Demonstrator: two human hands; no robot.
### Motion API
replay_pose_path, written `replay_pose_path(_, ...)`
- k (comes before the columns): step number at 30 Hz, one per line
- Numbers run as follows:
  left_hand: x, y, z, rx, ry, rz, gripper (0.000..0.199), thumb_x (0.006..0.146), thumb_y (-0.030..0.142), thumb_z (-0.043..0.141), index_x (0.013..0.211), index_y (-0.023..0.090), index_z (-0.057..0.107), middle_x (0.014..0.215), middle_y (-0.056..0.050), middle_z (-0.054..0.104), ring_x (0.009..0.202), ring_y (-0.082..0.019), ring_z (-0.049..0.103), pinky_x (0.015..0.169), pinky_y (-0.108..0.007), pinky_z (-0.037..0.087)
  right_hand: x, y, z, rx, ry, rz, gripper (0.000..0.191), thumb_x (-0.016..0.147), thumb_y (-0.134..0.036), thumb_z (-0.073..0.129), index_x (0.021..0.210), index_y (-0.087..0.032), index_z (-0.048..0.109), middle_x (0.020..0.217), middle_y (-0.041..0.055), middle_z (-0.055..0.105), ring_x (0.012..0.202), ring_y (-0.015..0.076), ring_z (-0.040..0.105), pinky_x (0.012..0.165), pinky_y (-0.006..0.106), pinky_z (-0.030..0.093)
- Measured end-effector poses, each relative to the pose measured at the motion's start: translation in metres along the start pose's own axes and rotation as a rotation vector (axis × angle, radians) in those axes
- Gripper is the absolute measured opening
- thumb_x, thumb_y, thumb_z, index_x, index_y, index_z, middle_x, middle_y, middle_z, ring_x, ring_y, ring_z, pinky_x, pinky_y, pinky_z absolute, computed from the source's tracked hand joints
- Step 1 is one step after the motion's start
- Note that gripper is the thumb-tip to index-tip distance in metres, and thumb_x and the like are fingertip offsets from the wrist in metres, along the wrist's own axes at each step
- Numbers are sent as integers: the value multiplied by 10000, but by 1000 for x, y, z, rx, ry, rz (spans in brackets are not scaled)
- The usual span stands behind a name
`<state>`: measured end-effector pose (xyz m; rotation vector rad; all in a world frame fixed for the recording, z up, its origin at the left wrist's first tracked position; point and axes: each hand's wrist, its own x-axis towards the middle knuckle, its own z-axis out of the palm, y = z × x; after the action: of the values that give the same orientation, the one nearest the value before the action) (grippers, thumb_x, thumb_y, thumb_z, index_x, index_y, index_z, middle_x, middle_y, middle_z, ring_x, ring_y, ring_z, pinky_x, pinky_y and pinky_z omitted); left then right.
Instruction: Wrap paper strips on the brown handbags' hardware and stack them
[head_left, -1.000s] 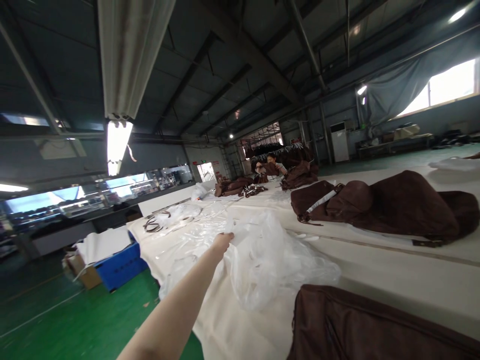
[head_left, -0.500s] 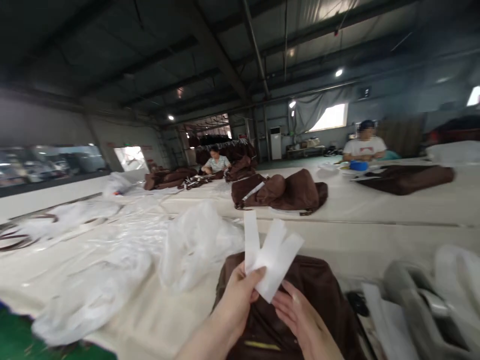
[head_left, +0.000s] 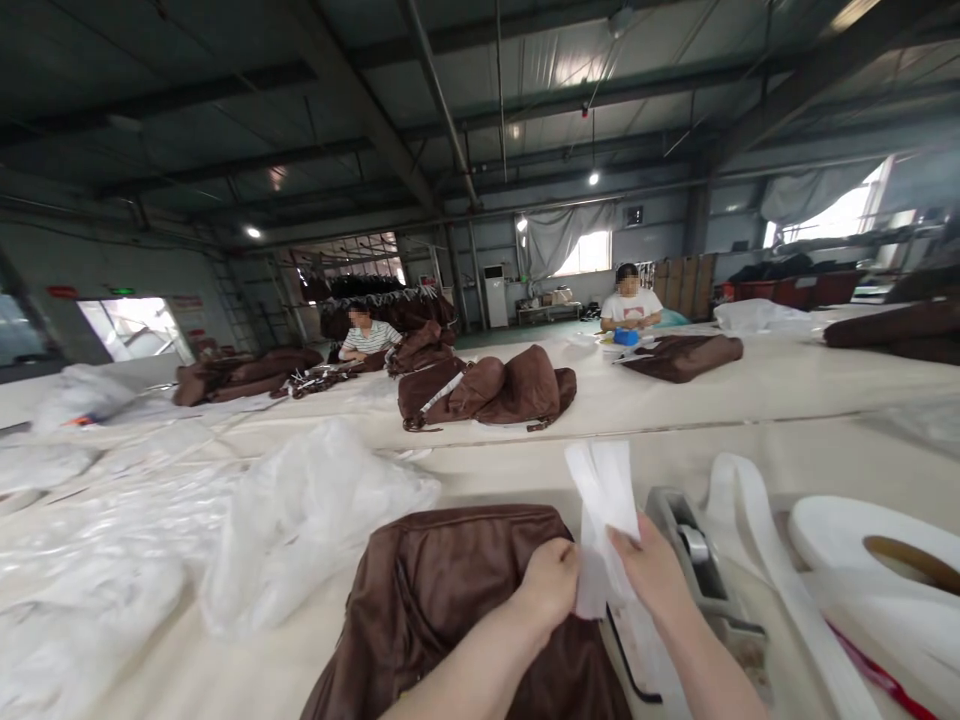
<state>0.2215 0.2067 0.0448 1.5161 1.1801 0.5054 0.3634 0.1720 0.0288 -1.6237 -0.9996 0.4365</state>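
Several white strips [head_left: 604, 490] stand upright between my hands, overlapping and fanned a little at the top. My left hand [head_left: 551, 580] is closed at their lower left edge, over the right side of a brown bag [head_left: 450, 570]. Pinching the strips from the right is my right hand [head_left: 649, 565], thumb across their front. Beneath my right hand lie more white strips beside a dark-edged object, both partly hidden. A grey tape dispenser [head_left: 694, 545] stands just right of my right hand.
Crumpled clear plastic [head_left: 300, 520] lies left of the bag. A big white roll [head_left: 840, 535] and a loose white band [head_left: 780, 590] are at the right. Brown bags [head_left: 517, 385] rest across the table, where two people [head_left: 632, 300] sit farther back.
The view has turned right. Both hands have moved from over the bag's middle to its right side with the strips, which were spread wider before. The white roll has come into view.
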Motion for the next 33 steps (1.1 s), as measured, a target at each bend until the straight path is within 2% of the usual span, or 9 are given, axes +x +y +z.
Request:
replay_pose_path(3, 13, 12, 12, 192, -62, -12, 368, 816, 485, 534, 595, 195, 589, 505, -56, 576, 533, -217, 621, 539, -325, 501, 6, 23, -7, -404, 23, -57, 472, 842, -250, 435, 1250, -25, 511, 1032, 216, 657, 972, 335, 644, 832, 406, 472)
replay_pose_path(6, 13, 22, 13, 401, -7, 84, 233, 770, 364, 599, 608, 203, 646, 658, -105, 673, 804, -278, 671, 774, -376, 514, -6, 35, -6, -630, 81, -159, 564, 844, -187, 425, 1348, 60, 368, 1161, 280, 574, 1095, 347, 586, 889, 390, 454)
replay_pose_path(8, 8, 27, 6, 622, 57, 205, 191, 788, 299, 555, 691, 204, 688, 822, -115, 718, 909, -281, 660, 855, -380, 488, -17, 35, -7, -718, 115, -241, 545, 843, -153, 424, 1348, 45, 379, 1245, 275, 522, 1176, 342, 531, 948, 385, 426)
replay_pose_path(10, 1, 28, -4, 731, 92, 302, 216, 814, 259, 500, 777, 204, 705, 857, -95, 727, 873, -252, 667, 826, -353, 496, -28, 33, -11, -773, 121, -281, 484, 845, -132, 424, 1312, -8, 451, 1277, 238, 513, 1210, 330, 503, 988, 386, 401)
replay_pose_path(16, -29, 9, -18, 367, 191, 414, 195, 852, 220, 471, 895, 187, 659, 719, -19, 703, 665, -148, 644, 683, -244, 495, -60, 19, -6, -851, -131, -298, 355, 873, -133, 426, 1142, -88, 652, 1210, 172, 614, 1125, 309, 558, 976, 407, 409)
replay_pose_path(21, -62, -14, -24, 182, 281, 442, 174, 881, 252, 475, 900, 182, 633, 687, -5, 671, 625, -124, 621, 630, -209, 483, -74, 17, 10, -837, -332, -280, 412, 842, -30, 386, 1050, -167, 714, 1208, 96, 650, 1175, 253, 550, 999, 353, 404)
replay_pose_path(24, -79, -26, -38, 162, 336, 445, 174, 884, 286, 494, 918, 185, 632, 689, -4, 662, 607, -121, 606, 611, -206, 482, -63, 20, 2, -822, -291, -283, 454, 860, -16, 334, 1118, -156, 680, 1213, 101, 644, 1111, 216, 597, 963, 300, 434)
replay_pose_path(28, -95, -35, -56, 114, 395, 396, 209, 894, 339, 496, 930, 185, 632, 683, -8, 655, 580, -118, 592, 555, -194, 472, -23, 18, -11, -938, -147, -162, 498, 856, 16, 288, 1257, -73, 569, 1190, 188, 627, 1008, 229, 650, 859, 310, 481)
replay_pose_path(33, -106, -41, -60, 93, 366, 388, 210, 899, 340, 502, 918, 184, 642, 686, -16, 669, 544, -103, 572, 515, -172, 454, 33, 12, 4, -1051, -307, 19, 403, 855, 11, 343, 1140, -12, 627, 952, 235, 688, 945, 278, 673, 762, 332, 505)
